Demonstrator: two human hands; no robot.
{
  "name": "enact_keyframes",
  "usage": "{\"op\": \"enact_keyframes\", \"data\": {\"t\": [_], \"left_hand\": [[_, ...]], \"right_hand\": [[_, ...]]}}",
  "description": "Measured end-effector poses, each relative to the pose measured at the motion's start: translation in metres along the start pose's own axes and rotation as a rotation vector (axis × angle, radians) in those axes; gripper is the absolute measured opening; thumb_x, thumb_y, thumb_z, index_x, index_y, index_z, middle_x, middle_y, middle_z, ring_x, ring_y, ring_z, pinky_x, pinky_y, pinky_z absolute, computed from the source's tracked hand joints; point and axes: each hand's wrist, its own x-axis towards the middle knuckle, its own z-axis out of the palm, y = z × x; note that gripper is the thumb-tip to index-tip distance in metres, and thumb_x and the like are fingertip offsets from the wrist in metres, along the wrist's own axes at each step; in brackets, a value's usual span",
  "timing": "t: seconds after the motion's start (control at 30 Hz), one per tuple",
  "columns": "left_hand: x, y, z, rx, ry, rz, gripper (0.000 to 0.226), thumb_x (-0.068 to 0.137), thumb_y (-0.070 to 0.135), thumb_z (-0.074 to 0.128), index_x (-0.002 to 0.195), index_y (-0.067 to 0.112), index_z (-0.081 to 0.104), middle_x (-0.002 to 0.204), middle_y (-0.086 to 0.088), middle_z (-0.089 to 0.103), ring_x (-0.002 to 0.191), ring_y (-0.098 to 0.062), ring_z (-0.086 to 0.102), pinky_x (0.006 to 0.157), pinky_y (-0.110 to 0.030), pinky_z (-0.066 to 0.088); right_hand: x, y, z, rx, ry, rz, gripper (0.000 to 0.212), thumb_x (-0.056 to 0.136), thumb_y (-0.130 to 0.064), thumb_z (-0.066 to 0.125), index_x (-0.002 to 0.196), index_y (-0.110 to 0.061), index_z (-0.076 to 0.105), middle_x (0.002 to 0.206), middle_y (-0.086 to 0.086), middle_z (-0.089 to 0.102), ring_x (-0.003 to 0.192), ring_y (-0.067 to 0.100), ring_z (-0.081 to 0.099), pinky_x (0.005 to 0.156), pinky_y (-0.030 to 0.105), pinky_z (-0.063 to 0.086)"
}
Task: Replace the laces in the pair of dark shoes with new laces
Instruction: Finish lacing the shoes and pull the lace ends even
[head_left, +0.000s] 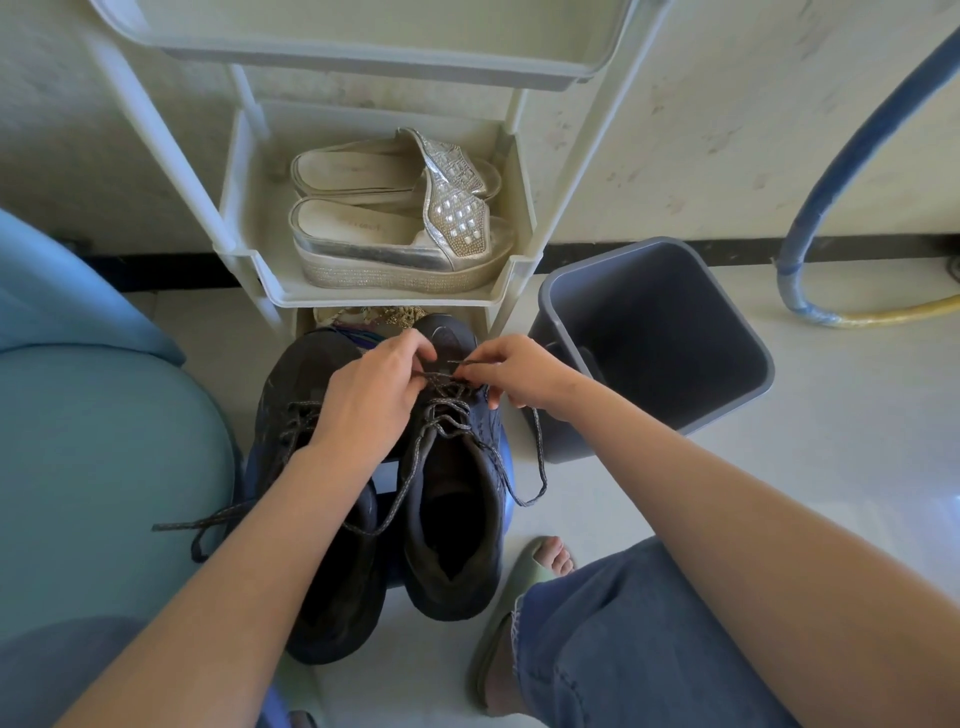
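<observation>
- Fingers (415, 349) of the left hand (363, 397): curled, pinching the grey speckled lace (441, 375) at the eyelets nearest the toe of the dark lace-up shoe on the right (452, 525).
- Fingertips (470, 364) of the right hand (514, 371): thumb and forefinger closed on the same lace, just beside the left hand. I read the remaining fingers as curled under the palm.
- Lace position: it crosses the eyelets nearer the shoe opening. One loose end hangs down the shoe's right flank, and the other runs into the gap between the two shoes.
- Dark shoe on the left (327, 582): touching its partner, toe toward the rack. Its own grey lace end (208, 525) trails out to the left. The left forearm crosses over this shoe.
- Cream plastic shoe rack (241, 260): directly beyond the toes, with silver platform sandals (395, 249) on its shelf.
- Grey plastic bin (727, 395): on the floor, right of the shoes and near the right hand.
- Pale green slide sandal (501, 608): worn on a foot, just beside the heel of the shoe on the right.
</observation>
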Motion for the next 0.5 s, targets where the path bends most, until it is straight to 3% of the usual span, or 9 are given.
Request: {"op": "enact_keyframes", "data": {"t": [0.2, 0.33, 0.43, 0.5], "left_hand": [[-0.0036, 0.0006, 0.0025, 0.069, 0.001, 0.053, 0.019, 0.095, 0.021, 0.048, 0.114, 0.021, 0.053, 0.111, 0.005, 0.056, 0.089, -0.018, 0.063, 0.069, -0.037, 0.051], [-0.0009, -0.0009, 0.0033, 0.134, -0.003, -0.008, 0.019, 0.097, 0.026, 0.047, 0.111, 0.024, 0.059, 0.109, 0.003, 0.057, 0.088, -0.021, 0.062, 0.061, -0.029, 0.039], [-0.0013, -0.0012, 0.0034, 0.148, 0.023, -0.019, 0.017, 0.096, 0.027, 0.048, 0.107, 0.022, 0.061, 0.102, 0.001, 0.061, 0.086, -0.023, 0.062, 0.060, -0.029, 0.036], [-0.0021, -0.0009, 0.0036, 0.136, 0.035, -0.020, 0.016, 0.096, 0.026, 0.049, 0.106, 0.020, 0.061, 0.101, 0.000, 0.062, 0.086, -0.023, 0.062, 0.061, -0.028, 0.036]], "right_hand": [[0.0002, -0.0001, 0.0016, -0.027, 0.007, -0.017, 0.018, 0.093, -0.014, 0.059, 0.103, -0.002, 0.068, 0.092, 0.027, 0.066, 0.053, 0.014, 0.050, 0.039, 0.007, 0.032], [0.0014, 0.0004, 0.0022, -0.066, 0.013, -0.039, 0.017, 0.093, -0.016, 0.059, 0.101, -0.005, 0.070, 0.095, 0.027, 0.068, 0.052, 0.012, 0.050, 0.042, 0.006, 0.035], [0.0034, -0.0001, 0.0036, -0.107, 0.013, -0.060, 0.015, 0.093, -0.016, 0.059, 0.099, -0.008, 0.070, 0.096, 0.024, 0.069, 0.050, 0.011, 0.050, 0.067, 0.020, 0.050], [0.0037, -0.0010, 0.0036, -0.120, 0.015, -0.065, 0.014, 0.093, -0.015, 0.059, 0.098, -0.007, 0.070, 0.096, 0.022, 0.069, 0.050, 0.010, 0.051, 0.077, 0.026, 0.050]]}}
